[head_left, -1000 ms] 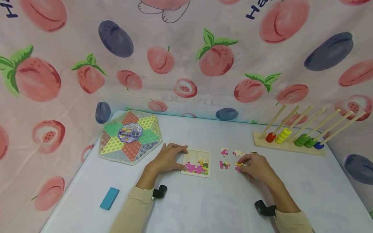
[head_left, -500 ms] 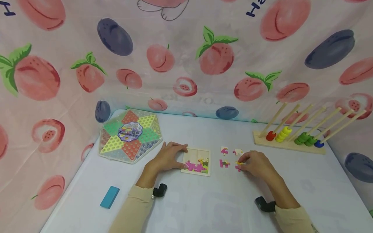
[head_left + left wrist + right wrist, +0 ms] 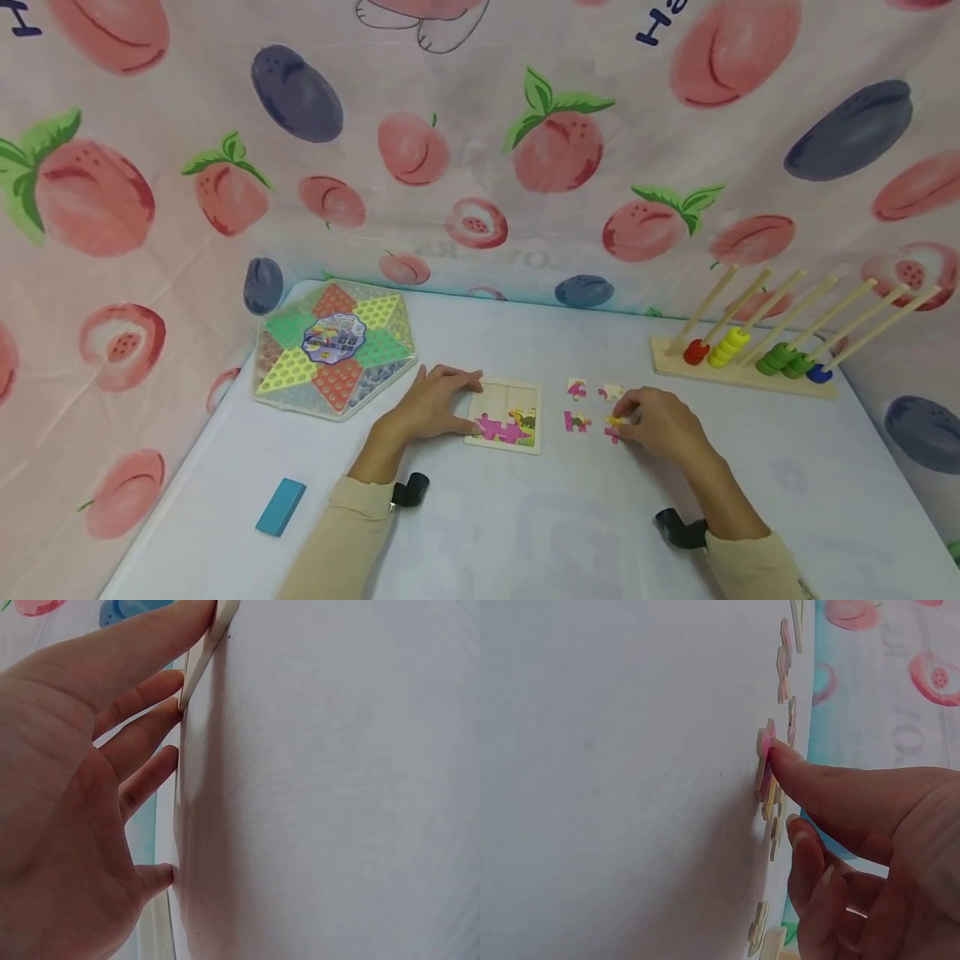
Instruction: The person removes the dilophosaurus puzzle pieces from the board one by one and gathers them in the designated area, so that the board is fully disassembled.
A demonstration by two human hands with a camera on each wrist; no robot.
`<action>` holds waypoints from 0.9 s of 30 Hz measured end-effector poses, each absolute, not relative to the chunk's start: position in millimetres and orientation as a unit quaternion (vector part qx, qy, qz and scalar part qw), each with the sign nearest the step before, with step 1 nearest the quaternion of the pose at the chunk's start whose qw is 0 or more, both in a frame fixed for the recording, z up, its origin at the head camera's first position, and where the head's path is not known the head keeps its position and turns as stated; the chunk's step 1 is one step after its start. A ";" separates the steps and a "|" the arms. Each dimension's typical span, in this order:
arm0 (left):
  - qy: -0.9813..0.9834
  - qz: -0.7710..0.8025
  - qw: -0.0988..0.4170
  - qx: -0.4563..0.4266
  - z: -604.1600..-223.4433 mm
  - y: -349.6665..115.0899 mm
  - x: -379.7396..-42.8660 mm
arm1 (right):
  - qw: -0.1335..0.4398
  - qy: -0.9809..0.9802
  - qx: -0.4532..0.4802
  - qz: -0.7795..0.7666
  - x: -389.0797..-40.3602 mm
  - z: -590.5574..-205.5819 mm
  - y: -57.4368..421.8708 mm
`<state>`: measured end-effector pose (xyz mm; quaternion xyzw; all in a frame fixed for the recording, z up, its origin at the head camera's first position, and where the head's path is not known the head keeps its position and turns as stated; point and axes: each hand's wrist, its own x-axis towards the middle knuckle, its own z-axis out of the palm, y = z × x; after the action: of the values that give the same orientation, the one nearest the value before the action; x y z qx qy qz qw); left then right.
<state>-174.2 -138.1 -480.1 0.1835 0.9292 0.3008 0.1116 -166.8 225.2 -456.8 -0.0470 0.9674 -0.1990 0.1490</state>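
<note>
A square wooden puzzle tray [image 3: 491,402] lies before me, its lower part filled with pink, yellow and green pieces and its upper left bare. My left hand [image 3: 429,408] rests at its left side, with thumb and extended fingers touching the edge; the left wrist view shows the fingertips against the tray's rim [image 3: 196,679]. Over the loose pieces on the right, my right hand [image 3: 663,427] pinches a pink-and-yellow puzzle piece [image 3: 612,432] low at the table. In the right wrist view the thumb lies on this piece; the index fingertip's contact is partly hidden.
Loose puzzle pieces [image 3: 576,422] lie between tray and right hand. A hexagonal Chinese checkers set [image 3: 337,386] stands at the back left, a blue block [image 3: 281,507] at the front left. A wooden bead rack [image 3: 750,375] with upright rods is at the back right.
My right hand has shifted slightly upward and stays at the same piece; a small brown edge seen behind it earlier is no longer visible. The left hand and tray keep their places.
</note>
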 end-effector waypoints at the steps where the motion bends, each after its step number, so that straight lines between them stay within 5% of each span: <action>1: 0.929 0.301 0.112 0.184 -479.8 -138.2 -174.3 | 0.145 0.969 -0.049 -0.195 -167.2 -456.7 224.7; 27: 0.930 0.298 0.112 0.182 -481.7 -139.2 -174.2 | 0.123 0.946 -0.093 -0.286 -180.2 -444.5 185.5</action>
<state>-174.2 -139.2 -481.7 0.1818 0.9303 0.2981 0.1121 -180.2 185.5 -444.5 -0.0927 0.9459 -0.2858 0.1227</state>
